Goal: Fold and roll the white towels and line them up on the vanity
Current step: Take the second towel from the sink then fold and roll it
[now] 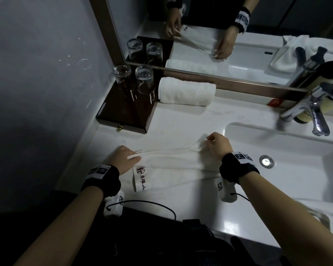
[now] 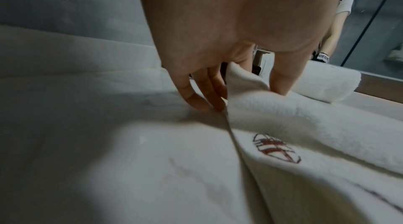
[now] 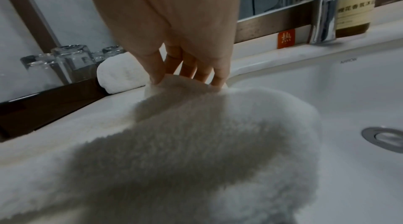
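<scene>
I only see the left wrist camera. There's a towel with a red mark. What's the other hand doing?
Observer: The right hand pinches the towel's far edge beside the sink.
Child: Are any towels finished?
Observer: One rolled towel lies by the mirror, next to two upturned glasses on a dark tray.
Child: Is there a tap?
Observer: Yes, a shiny tap stands behind the sink, with a bottle beside it.
</scene>
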{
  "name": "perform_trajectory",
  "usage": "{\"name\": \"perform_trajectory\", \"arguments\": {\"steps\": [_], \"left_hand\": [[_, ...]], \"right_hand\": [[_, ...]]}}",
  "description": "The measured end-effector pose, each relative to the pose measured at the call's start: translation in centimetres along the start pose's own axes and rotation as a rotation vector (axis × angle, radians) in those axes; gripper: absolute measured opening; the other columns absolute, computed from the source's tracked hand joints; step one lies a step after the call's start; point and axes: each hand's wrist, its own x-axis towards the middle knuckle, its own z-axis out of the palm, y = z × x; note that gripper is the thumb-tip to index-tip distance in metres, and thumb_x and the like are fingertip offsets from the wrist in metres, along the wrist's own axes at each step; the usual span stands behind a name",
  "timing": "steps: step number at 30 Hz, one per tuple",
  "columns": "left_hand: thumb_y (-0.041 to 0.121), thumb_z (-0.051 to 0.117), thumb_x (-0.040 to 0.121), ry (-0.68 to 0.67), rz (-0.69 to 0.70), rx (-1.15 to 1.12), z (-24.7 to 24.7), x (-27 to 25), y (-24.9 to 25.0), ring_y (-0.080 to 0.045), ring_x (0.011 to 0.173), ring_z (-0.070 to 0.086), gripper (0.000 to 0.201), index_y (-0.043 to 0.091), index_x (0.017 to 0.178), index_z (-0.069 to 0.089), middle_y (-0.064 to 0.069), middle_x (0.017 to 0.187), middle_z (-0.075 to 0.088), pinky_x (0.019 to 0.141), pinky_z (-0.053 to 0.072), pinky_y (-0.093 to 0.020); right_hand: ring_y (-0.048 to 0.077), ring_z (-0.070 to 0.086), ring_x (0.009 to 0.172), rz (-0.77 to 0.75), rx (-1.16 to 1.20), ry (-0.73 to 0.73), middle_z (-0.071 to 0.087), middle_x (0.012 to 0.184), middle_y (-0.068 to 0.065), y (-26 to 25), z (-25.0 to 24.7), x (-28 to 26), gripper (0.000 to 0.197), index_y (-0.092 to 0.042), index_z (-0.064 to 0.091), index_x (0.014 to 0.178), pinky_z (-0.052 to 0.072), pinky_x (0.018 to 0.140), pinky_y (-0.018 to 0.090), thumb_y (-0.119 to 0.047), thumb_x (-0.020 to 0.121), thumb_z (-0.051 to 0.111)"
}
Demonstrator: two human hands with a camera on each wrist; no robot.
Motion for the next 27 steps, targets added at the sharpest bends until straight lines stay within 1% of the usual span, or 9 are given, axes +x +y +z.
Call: {"name": "perform_trajectory", "arguments": {"steps": [4, 7, 9, 13, 16, 19, 23, 25, 27], "left_hand": [[0.037, 0.065, 0.079, 0.007, 0.030, -0.016, 0.4, -0.1, 0.1, -0.018, 0.102, 0.055, 0.022, 0.023, 0.095, 0.070, 0.008, 0.104, 0.045, 0.099, 0.043, -0.038], [0.035, 0.060, 0.078, -0.049, 0.079, -0.014, 0.4, -0.3, 0.9, -0.016, 0.096, 0.059, 0.022, 0.026, 0.092, 0.072, 0.005, 0.107, 0.061, 0.093, 0.048, -0.036], [0.035, 0.059, 0.080, -0.052, 0.060, -0.011, 0.3, -0.5, 1.4, -0.020, 0.099, 0.061, 0.021, 0.026, 0.093, 0.072, 0.004, 0.105, 0.064, 0.091, 0.048, -0.034], [0.032, 0.068, 0.082, 0.051, 0.029, -0.098, -0.2, -1.0, 1.6, -0.024, 0.090, 0.061, 0.014, 0.017, 0.081, 0.066, 0.000, 0.091, 0.062, 0.083, 0.046, -0.033], [0.024, 0.073, 0.080, 0.095, 0.064, -0.224, -0.9, -1.9, 2.4, -0.024, 0.081, 0.059, 0.017, 0.010, 0.079, 0.064, -0.006, 0.084, 0.064, 0.075, 0.044, -0.030], [0.017, 0.071, 0.082, 0.208, 0.106, -0.331, -1.5, -2.3, 3.8, -0.021, 0.077, 0.054, 0.016, 0.003, 0.081, 0.063, -0.007, 0.081, 0.060, 0.067, 0.040, -0.023], [0.013, 0.068, 0.084, 0.391, 0.169, -0.435, -3.3, -1.9, 6.0, -0.019, 0.073, 0.054, 0.016, -0.003, 0.084, 0.065, -0.012, 0.081, 0.061, 0.058, 0.038, -0.003], [0.012, 0.068, 0.084, 0.468, 0.211, -0.465, -4.4, -1.5, 7.2, -0.015, 0.071, 0.053, 0.014, -0.001, 0.082, 0.064, -0.013, 0.083, 0.059, 0.058, 0.037, 0.000], [0.014, 0.068, 0.084, 0.494, 0.254, -0.457, -5.4, -1.1, 8.0, -0.016, 0.075, 0.054, 0.015, 0.000, 0.086, 0.066, -0.013, 0.087, 0.058, 0.060, 0.038, 0.000]], "right_hand": [[0.029, 0.058, 0.106, -0.010, 0.019, -0.023, 0.065, 0.112, 0.016, 0.5, -0.2, -0.2, 0.018, -0.002, 0.059, 0.106, 0.038, 0.081, 0.025, -0.010, 0.092, 0.051], [0.028, 0.058, 0.106, -0.008, -0.003, -0.054, 0.065, 0.113, 0.014, 0.6, -0.3, -0.3, 0.024, -0.003, 0.060, 0.109, 0.039, 0.083, 0.026, -0.018, 0.091, 0.057], [0.030, 0.059, 0.103, -0.005, -0.043, -0.068, 0.066, 0.106, 0.014, 0.7, -0.2, -0.3, 0.028, -0.002, 0.062, 0.105, 0.039, 0.079, 0.028, -0.024, 0.089, 0.061], [0.029, 0.055, 0.084, 0.031, 0.056, 0.071, 0.059, 0.084, 0.014, 1.4, -0.4, -0.4, 0.021, -0.004, 0.055, 0.082, 0.032, 0.067, 0.027, -0.022, 0.092, 0.055], [0.023, 0.047, 0.076, 0.011, 0.167, 0.178, 0.054, 0.078, 0.012, 2.0, -0.7, -0.6, 0.020, -0.007, 0.048, 0.078, 0.026, 0.063, 0.028, -0.019, 0.093, 0.055], [0.021, 0.049, 0.072, -0.038, 0.368, 0.266, 0.055, 0.075, 0.008, 2.2, -1.4, -1.2, 0.018, -0.008, 0.054, 0.078, 0.034, 0.067, 0.027, -0.019, 0.091, 0.057], [0.015, 0.053, 0.068, -0.134, 0.568, 0.363, 0.059, 0.070, 0.003, 1.8, -3.6, -1.7, 0.017, -0.014, 0.059, 0.073, 0.043, 0.068, 0.030, -0.018, 0.089, 0.061], [0.010, 0.055, 0.063, -0.173, 0.623, 0.375, 0.061, 0.067, -0.004, 1.2, -4.8, -1.9, 0.021, -0.024, 0.058, 0.069, 0.044, 0.063, 0.025, -0.017, 0.088, 0.062], [0.008, 0.056, 0.062, -0.201, 0.643, 0.361, 0.061, 0.067, -0.007, 0.7, -5.5, -2.1, 0.023, -0.026, 0.057, 0.068, 0.045, 0.063, 0.026, -0.015, 0.088, 0.062]]}}
